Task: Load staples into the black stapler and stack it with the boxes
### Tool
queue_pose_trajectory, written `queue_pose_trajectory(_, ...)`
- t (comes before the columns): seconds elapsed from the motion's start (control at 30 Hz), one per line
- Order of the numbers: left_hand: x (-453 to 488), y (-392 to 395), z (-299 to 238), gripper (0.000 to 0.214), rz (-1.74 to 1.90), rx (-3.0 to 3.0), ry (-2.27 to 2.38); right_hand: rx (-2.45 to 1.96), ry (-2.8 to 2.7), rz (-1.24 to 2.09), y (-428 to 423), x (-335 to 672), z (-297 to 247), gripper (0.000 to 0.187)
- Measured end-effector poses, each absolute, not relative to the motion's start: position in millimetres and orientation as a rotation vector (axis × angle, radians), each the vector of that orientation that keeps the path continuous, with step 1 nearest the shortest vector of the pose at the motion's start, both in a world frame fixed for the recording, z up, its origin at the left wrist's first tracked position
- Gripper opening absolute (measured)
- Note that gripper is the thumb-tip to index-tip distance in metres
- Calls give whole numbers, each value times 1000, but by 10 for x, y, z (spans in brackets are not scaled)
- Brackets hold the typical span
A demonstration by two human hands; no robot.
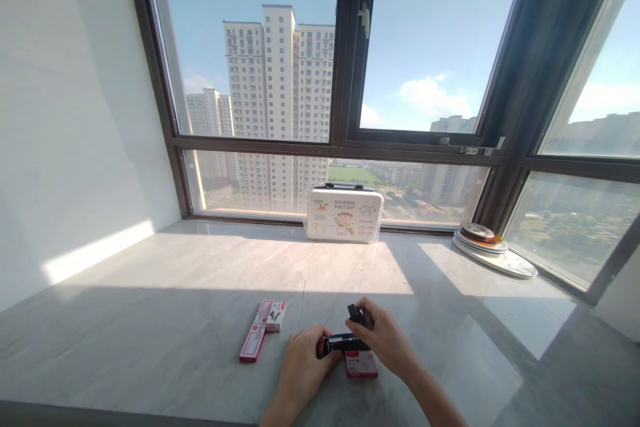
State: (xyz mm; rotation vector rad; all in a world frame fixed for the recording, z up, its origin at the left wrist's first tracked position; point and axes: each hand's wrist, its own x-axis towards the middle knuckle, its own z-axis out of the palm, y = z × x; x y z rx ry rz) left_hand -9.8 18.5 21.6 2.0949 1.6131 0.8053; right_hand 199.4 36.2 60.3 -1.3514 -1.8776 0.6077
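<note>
Both my hands hold a black stapler [344, 341] low over the grey stone sill [165, 293]. My left hand [301, 368] grips its near end with curled fingers. My right hand [383, 337] wraps the far end, where the black top piece [356, 313] stands hinged upward. A small red-and-white staple box [361, 363] lies on the sill right under the stapler. Two more red-and-white boxes, one short [271, 315] and one long [253, 343], lie to the left of my hands.
A white case with cartoon pictures [344, 215] stands against the window at the back. A stack of round plates [493, 248] sits at the back right corner. A white wall closes the left side; dark window frames run behind.
</note>
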Motion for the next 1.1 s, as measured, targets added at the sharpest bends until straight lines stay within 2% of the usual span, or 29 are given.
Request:
queue_pose_trajectory(0.17,-91,196,174,15,799,2114,1633,-1546,-2121,369,322,1714,638,24)
queue_pose_trajectory(0.37,-88,160,184,17,817,2149,1621,-1565,-2215,457,445,1880,681,30)
queue_pose_trajectory(0.5,1,64,250,42,825,2265,1470,-1622,-2115,450,542,2235,666,35)
queue_pose_trajectory(0.6,152,-10,307,68,728,2472,1131,-1660,-2004,480,549,2435,541,40)
queue_pose_trajectory(0.67,250,-33,335,75,668,2522,942,-1674,-1925,519,517,2519,428,45)
queue_pose_trajectory(0.73,297,-27,351,70,679,2486,901,-1684,-1853,541,459,2577,325,53)
queue_pose_trajectory(0.83,215,19,356,62,739,2383,1095,-1649,-1726,630,324,2639,206,65)
queue_pose_trajectory(1.0,-152,36,338,59,760,2304,1285,-1499,-1451,1045,13,2577,41,65)
queue_pose_trajectory(1.1,-267,-4,327,62,750,2290,1208,-1474,-1382,1118,-103,2376,-20,67)
